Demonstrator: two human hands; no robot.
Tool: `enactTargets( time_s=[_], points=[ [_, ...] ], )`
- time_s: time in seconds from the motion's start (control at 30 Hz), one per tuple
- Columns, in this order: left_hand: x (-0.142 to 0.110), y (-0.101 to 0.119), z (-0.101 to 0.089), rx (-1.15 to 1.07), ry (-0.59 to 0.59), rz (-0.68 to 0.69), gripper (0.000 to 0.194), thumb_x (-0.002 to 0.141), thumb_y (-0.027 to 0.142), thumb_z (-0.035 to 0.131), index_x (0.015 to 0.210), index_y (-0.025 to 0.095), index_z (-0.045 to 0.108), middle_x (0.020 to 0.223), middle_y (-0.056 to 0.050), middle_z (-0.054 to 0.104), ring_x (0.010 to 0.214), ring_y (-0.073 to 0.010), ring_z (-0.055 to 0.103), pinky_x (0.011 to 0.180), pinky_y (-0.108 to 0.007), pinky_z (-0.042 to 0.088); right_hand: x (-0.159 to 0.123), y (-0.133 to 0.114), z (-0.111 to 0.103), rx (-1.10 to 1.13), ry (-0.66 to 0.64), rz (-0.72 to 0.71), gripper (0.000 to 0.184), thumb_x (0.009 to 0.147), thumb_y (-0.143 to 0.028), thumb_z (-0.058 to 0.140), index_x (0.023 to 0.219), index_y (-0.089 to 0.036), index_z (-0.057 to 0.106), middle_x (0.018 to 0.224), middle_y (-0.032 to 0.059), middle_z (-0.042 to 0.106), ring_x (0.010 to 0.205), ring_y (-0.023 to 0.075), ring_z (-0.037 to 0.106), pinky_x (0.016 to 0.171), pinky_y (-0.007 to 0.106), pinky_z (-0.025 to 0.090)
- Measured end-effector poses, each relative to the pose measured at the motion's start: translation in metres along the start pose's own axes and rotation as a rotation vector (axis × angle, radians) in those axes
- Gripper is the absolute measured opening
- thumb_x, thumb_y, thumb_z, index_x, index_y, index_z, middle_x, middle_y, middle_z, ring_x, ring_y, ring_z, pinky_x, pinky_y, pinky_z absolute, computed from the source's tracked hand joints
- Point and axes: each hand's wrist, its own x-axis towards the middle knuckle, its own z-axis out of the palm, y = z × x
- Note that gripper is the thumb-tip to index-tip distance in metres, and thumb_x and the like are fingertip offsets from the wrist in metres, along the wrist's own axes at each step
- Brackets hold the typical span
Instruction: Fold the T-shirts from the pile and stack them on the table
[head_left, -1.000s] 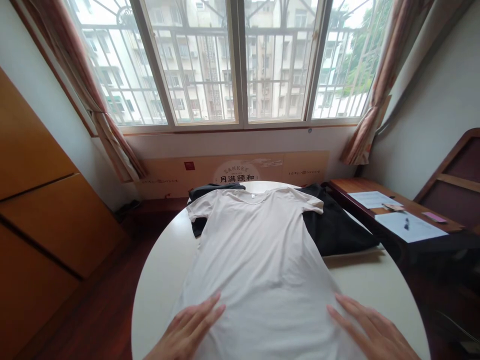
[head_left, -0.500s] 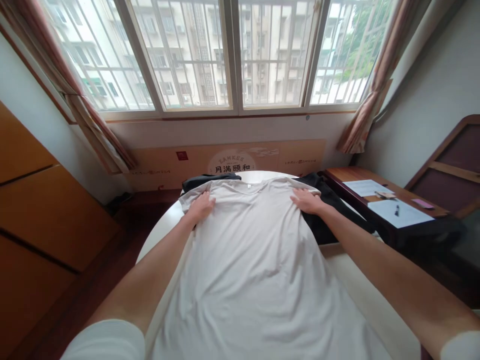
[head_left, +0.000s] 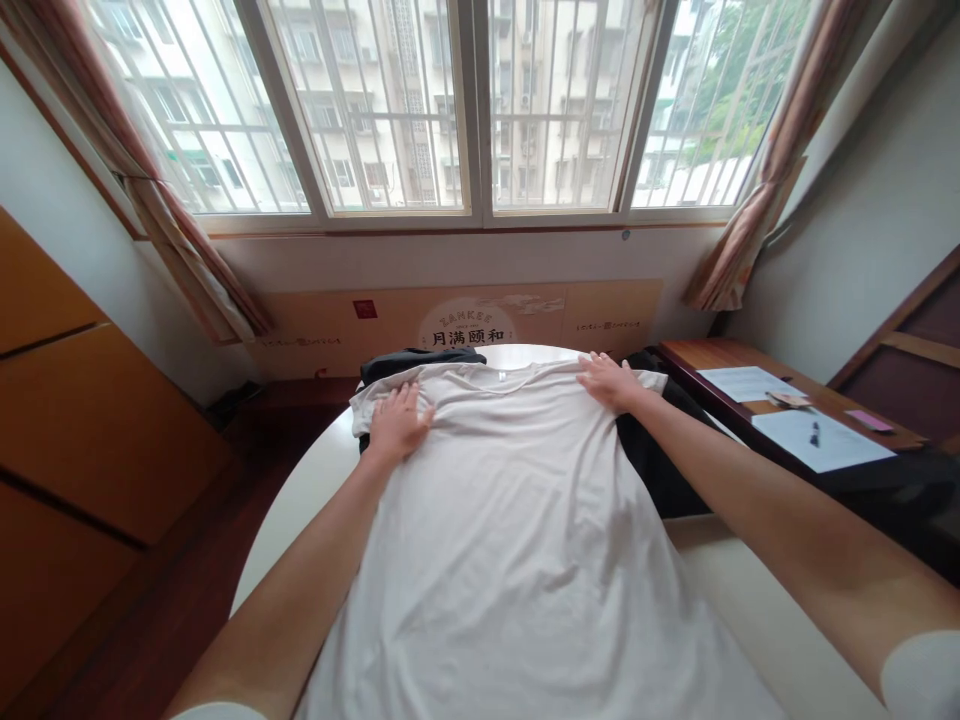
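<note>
Well, both bare hands lie flat on a pale short-sleeved T-shirt [head_left: 517,540], which is spread along a round white table [head_left: 307,510] with its collar at the far side and its lower part running toward the person. The left hand [head_left: 397,422] presses near the shoulder on that side, its fingers slightly spread and pinching nothing. The right hand [head_left: 611,383] rests by the other shoulder, its fingers fanned toward the neckline, also pinching nothing. Between the two hands, just inside the collar, sits a tiny neck label [head_left: 499,377], too small to read. Just past the fingers, a black garment [head_left: 660,460] shows from under the shirt on both sides, with more of it beyond the right hand. Farther right of those fingers stands a reddish wooden desk [head_left: 720,355] holding two sheets of paper [head_left: 817,440], a pen [head_left: 814,434] on the nearer sheet, a small pink card [head_left: 870,420] and a little packet [head_left: 787,399]. Left of the left hand, a honey-toned wooden wardrobe [head_left: 90,450] rises from a dark red wood floor [head_left: 187,560]. Well beyond the fingertips, a tan panel [head_left: 465,325] leans against the wall under the window, printed 月满颐和 in bold characters. Above it, a barred window [head_left: 375,110] between pinkish curtains [head_left: 750,240] looks out on a pale apartment block [head_left: 375,110].
</note>
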Motion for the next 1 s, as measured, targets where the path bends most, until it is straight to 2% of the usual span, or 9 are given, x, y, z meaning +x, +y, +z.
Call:
enactTargets(
  time_s=[0.1, 0.2, 0.3, 0.4, 0.5, 0.6, 0.77, 0.93, 1.0],
  points=[
    [-0.003, -0.004, 0.008, 0.029, -0.057, -0.030, 0.083, 0.104, 0.061, 0.033, 0.172, 0.015, 0.026, 0.179, -0.012, 0.018, 0.165, -0.0356, 0.016, 0.132, -0.057, 0.011, 0.012, -0.001, 0.005, -0.010, -0.062, 0.090, 0.071, 0.109, -0.059, 0.026, 0.162, -0.017, 0.046, 0.168, 0.0221, 0.042, 0.158, 0.0405, 0.030, 0.122, 0.073, 0.021],
    [-0.004, -0.005, 0.010, 0.047, -0.036, -0.041, 0.086, 0.103, 0.063, 0.034, 0.171, 0.012, 0.027, 0.179, -0.014, 0.019, 0.165, -0.0381, 0.014, 0.132, -0.060, 0.010, 0.021, -0.012, 0.003, -0.051, 0.004, 0.163, 0.075, 0.110, -0.050, 0.018, 0.166, 0.000, 0.032, 0.171, 0.0347, 0.023, 0.161, 0.0471, 0.016, 0.120, 0.079, 0.014],
    [-0.006, 0.007, 0.003, 0.051, 0.014, -0.024, 0.083, 0.103, 0.058, 0.039, 0.170, 0.009, 0.030, 0.178, -0.017, 0.021, 0.165, -0.0399, 0.014, 0.132, -0.060, 0.007, 0.026, -0.044, 0.005, -0.080, 0.031, -0.001, 0.072, 0.111, -0.049, 0.018, 0.172, -0.010, 0.019, 0.179, 0.0208, 0.009, 0.166, 0.0335, 0.003, 0.128, 0.065, 0.003],
    [-0.016, 0.034, -0.006, 0.012, 0.020, 0.096, 0.077, 0.106, 0.050, 0.036, 0.169, 0.007, 0.031, 0.178, -0.018, 0.019, 0.166, -0.0377, 0.012, 0.133, -0.057, 0.007, 0.031, -0.079, 0.015, -0.102, -0.049, -0.180, 0.066, 0.111, -0.055, 0.023, 0.169, -0.024, 0.033, 0.178, 0.0097, 0.026, 0.165, 0.0264, 0.013, 0.130, 0.060, -0.002],
    [-0.035, 0.068, -0.009, -0.027, -0.143, 0.299, 0.076, 0.105, 0.052, 0.038, 0.168, 0.010, 0.031, 0.178, -0.017, 0.019, 0.166, -0.0339, 0.012, 0.134, -0.053, 0.009, 0.038, -0.097, 0.024, -0.135, -0.125, -0.171, 0.063, 0.112, -0.052, 0.024, 0.163, -0.023, 0.045, 0.172, 0.0128, 0.038, 0.163, 0.0300, 0.023, 0.127, 0.069, -0.004],
    [-0.053, 0.090, -0.003, -0.044, -0.309, 0.400, 0.083, 0.103, 0.056, 0.041, 0.170, 0.009, 0.026, 0.178, -0.019, 0.016, 0.166, -0.0342, 0.013, 0.133, -0.052, 0.011, 0.047, -0.101, 0.024, -0.168, -0.145, -0.073, 0.064, 0.113, -0.049, 0.021, 0.160, -0.016, 0.049, 0.171, 0.0190, 0.039, 0.162, 0.0361, 0.022, 0.124, 0.075, -0.004],
    [-0.064, 0.094, 0.008, -0.074, -0.315, 0.400, 0.089, 0.102, 0.058, 0.039, 0.170, 0.004, 0.022, 0.178, -0.022, 0.011, 0.166, -0.0365, 0.009, 0.134, -0.053, 0.007, 0.052, -0.124, 0.016, -0.172, -0.093, -0.035, 0.060, 0.110, -0.033, 0.032, 0.162, -0.006, 0.043, 0.170, 0.0296, 0.034, 0.162, 0.0445, 0.020, 0.119, 0.083, -0.003],
    [-0.064, 0.091, 0.010, -0.104, -0.293, 0.414, 0.090, 0.102, 0.056, 0.039, 0.170, 0.000, 0.018, 0.178, -0.023, 0.010, 0.166, -0.0374, 0.007, 0.134, -0.053, 0.006, 0.042, -0.192, 0.024, -0.069, -0.024, -0.446, 0.063, 0.112, -0.033, 0.024, 0.173, -0.017, 0.019, 0.180, 0.0108, 0.015, 0.166, 0.0237, 0.007, 0.133, 0.054, 0.006],
    [-0.064, 0.091, 0.010, -0.115, -0.294, 0.418, 0.092, 0.101, 0.057, 0.039, 0.170, -0.001, 0.017, 0.178, -0.023, 0.010, 0.166, -0.0373, 0.005, 0.134, -0.053, 0.005, 0.042, -0.216, 0.032, -0.039, -0.048, -0.565, 0.059, 0.114, -0.034, 0.022, 0.172, -0.023, 0.023, 0.180, 0.0046, 0.016, 0.166, 0.0195, 0.008, 0.133, 0.047, 0.008]
  ],
)
